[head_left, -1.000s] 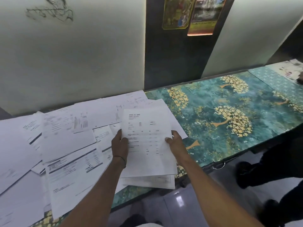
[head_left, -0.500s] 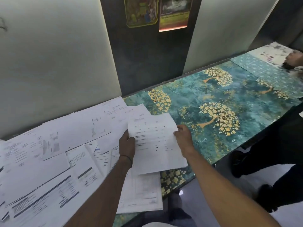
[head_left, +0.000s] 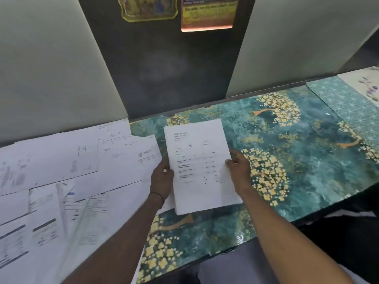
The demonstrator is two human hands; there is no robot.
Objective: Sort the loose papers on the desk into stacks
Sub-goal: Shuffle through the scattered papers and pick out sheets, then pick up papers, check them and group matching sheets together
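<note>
1. A person stands at a long desk [head_left: 307, 152] covered in a glossy teal sheet patterned with golden trees, seen from above through a head-worn camera.
2. Both hands hold a white printed sheet [head_left: 200, 171] with faint lines of black text, upright in portrait. It hangs over the bare teal surface near the desk's middle. I cannot tell whether it is one page or a thin bundle, or whether it touches the desk.
3. The left hand [head_left: 162, 179] pinches the sheet's left edge, with the thumb on the printed face and the other fingers hidden underneath. A thin black wristband [head_left: 157, 196] circles that wrist.
4. The right hand [head_left: 239, 171] pinches the right edge the same way, thumb on top and fingers curled below.
5. Loose white papers [head_left: 61, 177] lie overlapping and askew across the left half of the desk, just beside the held sheet. They are not yet sorted.
6. Paper like this is probably very light, limp and easily creased. Holding both long edges near the middle, as here, should keep it flat. On the shiny covering a laid sheet may slide, so squaring it by its edges seems wise.
7. Two colourful posters [head_left: 207, 15] hang on a dark wall panel behind the desk.
</note>
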